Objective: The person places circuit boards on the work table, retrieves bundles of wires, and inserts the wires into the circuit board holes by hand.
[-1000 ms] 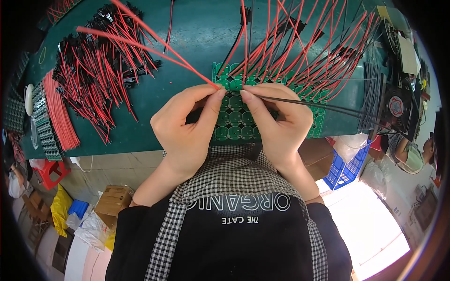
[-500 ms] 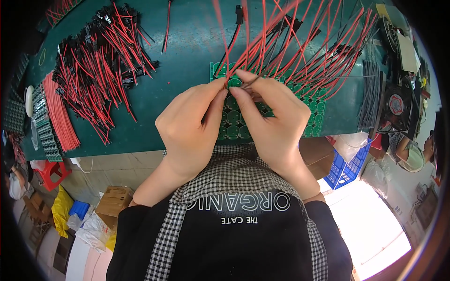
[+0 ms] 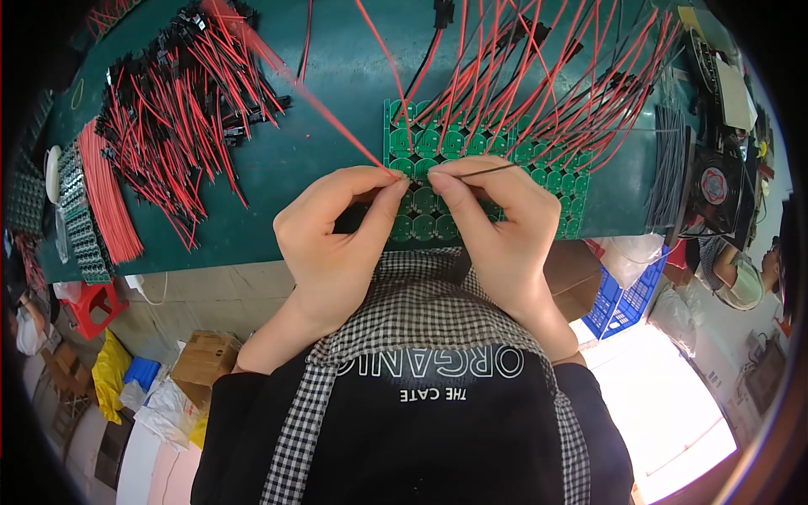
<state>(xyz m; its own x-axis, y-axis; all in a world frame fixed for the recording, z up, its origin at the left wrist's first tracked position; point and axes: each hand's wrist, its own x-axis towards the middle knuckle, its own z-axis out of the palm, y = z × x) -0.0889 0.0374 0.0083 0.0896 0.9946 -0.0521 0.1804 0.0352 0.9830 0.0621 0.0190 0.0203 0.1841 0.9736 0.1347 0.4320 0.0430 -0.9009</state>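
Observation:
My left hand [image 3: 335, 227] is closed in a pinch on the end of a red wire [image 3: 341, 128], whose blurred length slants up to the far left. Close beside it, my right hand [image 3: 510, 225] pinches a thin dark wire [image 3: 492, 171] that pokes out to the right across the forefinger. Both sets of fingertips are over the left part of a green panel of round circuit boards [image 3: 425, 227], a small gap between them. Red and black wires [image 3: 480, 93] stand up from the panel's far rows, some with black connectors [image 3: 443, 13]. The fingers hide the wire tips.
A heap of red-and-black connector leads [image 3: 177, 118] lies on the green table [image 3: 252, 244] at left, beside a bundle of red wires [image 3: 111, 198]. Dark wires [image 3: 667, 168] and a black fan [image 3: 714, 185] are at right. Below the table stands a blue crate [image 3: 627, 295].
Both hands have drawn down toward me and slightly apart. The red wire, upright before, now leans far left. More of the boards beyond the fingers shows.

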